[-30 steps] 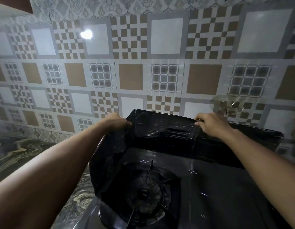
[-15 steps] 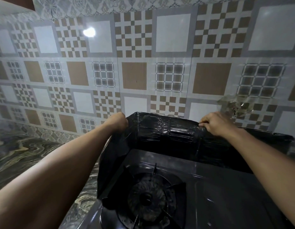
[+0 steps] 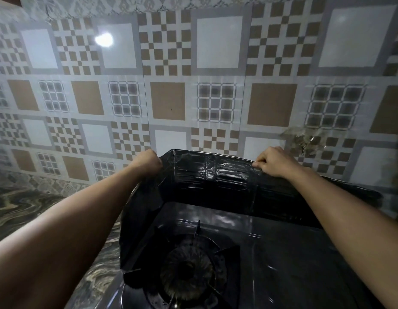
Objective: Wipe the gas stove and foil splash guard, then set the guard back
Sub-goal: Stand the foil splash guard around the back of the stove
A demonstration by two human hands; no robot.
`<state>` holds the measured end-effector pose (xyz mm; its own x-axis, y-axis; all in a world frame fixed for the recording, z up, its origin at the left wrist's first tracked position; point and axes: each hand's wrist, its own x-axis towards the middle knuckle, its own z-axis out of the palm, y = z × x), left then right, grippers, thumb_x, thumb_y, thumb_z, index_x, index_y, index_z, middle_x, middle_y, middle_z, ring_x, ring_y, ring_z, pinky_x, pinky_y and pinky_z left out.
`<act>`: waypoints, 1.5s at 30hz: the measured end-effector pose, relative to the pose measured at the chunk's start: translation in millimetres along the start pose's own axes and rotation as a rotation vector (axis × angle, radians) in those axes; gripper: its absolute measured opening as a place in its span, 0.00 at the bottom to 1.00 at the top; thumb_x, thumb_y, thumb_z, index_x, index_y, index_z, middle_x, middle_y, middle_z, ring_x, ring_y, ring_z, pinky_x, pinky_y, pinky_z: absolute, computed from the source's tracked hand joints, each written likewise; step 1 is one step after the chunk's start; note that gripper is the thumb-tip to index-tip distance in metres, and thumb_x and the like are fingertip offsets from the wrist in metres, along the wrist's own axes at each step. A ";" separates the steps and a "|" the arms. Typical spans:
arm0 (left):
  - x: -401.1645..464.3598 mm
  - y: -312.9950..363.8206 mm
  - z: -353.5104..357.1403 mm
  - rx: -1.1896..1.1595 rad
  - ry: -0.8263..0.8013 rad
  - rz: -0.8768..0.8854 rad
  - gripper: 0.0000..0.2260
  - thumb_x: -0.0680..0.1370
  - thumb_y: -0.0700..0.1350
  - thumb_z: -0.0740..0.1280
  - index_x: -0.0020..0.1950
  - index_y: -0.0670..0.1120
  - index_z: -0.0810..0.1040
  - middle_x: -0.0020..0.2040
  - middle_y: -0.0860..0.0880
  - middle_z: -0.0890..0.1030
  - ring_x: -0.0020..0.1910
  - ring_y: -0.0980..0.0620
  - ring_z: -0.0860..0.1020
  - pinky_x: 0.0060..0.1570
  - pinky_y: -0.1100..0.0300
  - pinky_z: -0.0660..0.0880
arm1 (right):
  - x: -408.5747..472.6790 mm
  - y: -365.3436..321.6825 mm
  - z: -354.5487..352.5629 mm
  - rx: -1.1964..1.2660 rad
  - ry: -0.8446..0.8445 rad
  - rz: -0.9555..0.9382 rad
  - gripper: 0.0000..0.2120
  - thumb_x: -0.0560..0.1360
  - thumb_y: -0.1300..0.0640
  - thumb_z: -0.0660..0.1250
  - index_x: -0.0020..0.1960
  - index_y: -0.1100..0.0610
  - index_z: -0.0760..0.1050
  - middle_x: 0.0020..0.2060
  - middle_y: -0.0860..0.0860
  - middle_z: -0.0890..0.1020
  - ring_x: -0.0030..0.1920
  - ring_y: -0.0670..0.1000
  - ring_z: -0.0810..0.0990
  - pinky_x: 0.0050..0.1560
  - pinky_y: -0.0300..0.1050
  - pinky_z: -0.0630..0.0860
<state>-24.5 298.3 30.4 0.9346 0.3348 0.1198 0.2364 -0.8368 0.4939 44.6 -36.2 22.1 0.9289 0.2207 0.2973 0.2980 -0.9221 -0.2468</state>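
Black, crinkled foil makes up the splash guard (image 3: 229, 181), which stands upright along the back and left side of the gas stove (image 3: 289, 253), between the stove top and the tiled wall (image 3: 171, 85). We grip its top edge with both hands. Our left hand (image 3: 148, 160) sits at the guard's rear left corner, where the back panel meets the side panel; the fingers are curled over the far side of the edge, out of view, so we cannot tell exactly how they close, though the hand reads as a fist on the foil. Our right hand (image 3: 274, 161) holds the top edge of the back panel further to the right, the fingers (image 3: 259, 164) bent tight together and pinching the rim.

The back panel shows pressed ribs and glints of reflected light. The left panel bends forward and runs down beside the burner (image 3: 191, 273), its lower front corner resting near the stove's front left. The burner sits under a dark pan support with prongs pointing inward. The stove's glossy dark top stretches to the right, under our right forearm.

To the left of the stove, the marbled bench (image 3: 22, 208) shows swirling grey and tan veins. On the wall, just above and right of our right hand, a patch of tile looks stained or peeled (image 3: 305, 139).
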 end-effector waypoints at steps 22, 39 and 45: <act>-31.6 -31.4 -39.9 -0.004 -0.244 -0.091 0.06 0.72 0.34 0.66 0.47 0.34 0.77 0.40 0.39 0.80 0.35 0.43 0.80 0.30 0.56 0.78 | -16.0 27.2 -48.3 -0.532 0.095 0.099 0.13 0.75 0.64 0.63 0.55 0.52 0.79 0.55 0.59 0.80 0.56 0.61 0.78 0.44 0.47 0.70; -66.8 -49.9 -44.4 -0.233 -0.442 -0.196 0.06 0.76 0.32 0.63 0.41 0.36 0.77 0.28 0.44 0.82 0.27 0.48 0.81 0.32 0.54 0.80 | -27.6 33.8 -24.4 -0.424 0.034 0.147 0.09 0.73 0.63 0.65 0.51 0.54 0.78 0.53 0.59 0.81 0.52 0.61 0.80 0.42 0.45 0.71; -73.5 -41.7 -44.1 -0.292 -0.447 -0.189 0.05 0.77 0.30 0.61 0.43 0.35 0.75 0.31 0.41 0.82 0.25 0.47 0.81 0.27 0.56 0.80 | -24.9 28.0 -19.7 -0.442 0.056 0.157 0.11 0.73 0.63 0.65 0.52 0.53 0.79 0.54 0.59 0.81 0.53 0.60 0.80 0.41 0.45 0.70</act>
<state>-114.8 327.7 39.0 0.9199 0.1981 -0.3383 0.3864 -0.6042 0.6969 25.4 -73.8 26.0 0.9385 0.0613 0.3397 0.0213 -0.9925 0.1203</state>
